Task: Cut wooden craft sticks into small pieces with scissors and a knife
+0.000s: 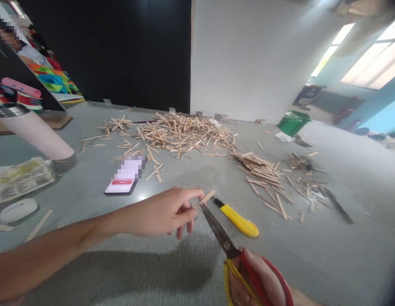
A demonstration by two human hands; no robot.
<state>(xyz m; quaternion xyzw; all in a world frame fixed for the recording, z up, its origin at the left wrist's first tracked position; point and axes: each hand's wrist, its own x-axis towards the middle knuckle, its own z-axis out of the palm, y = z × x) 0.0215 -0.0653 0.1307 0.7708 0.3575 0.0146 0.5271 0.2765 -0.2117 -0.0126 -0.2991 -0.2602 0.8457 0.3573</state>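
Between the thumb and fingers of my left hand (167, 211) is a short wooden stick (209, 196), its free end pointing up and right. My right hand (264, 276) grips scissors (219, 231) with dark blades and red and yellow handles. The blade tips meet the stick right beside my left fingertips; whether they cut into it I cannot make out. Just beyond the scissors, a yellow utility knife (238, 219) lies on the grey table (146, 272).
A large heap of wooden sticks (181, 134) lies by the upright board, and a neater pile (259, 168) lies right. Dark metal blade (339, 206) and scraps are farther right. At left are a phone (125, 176), white mouse (18, 210) and pink bottle (41, 131).
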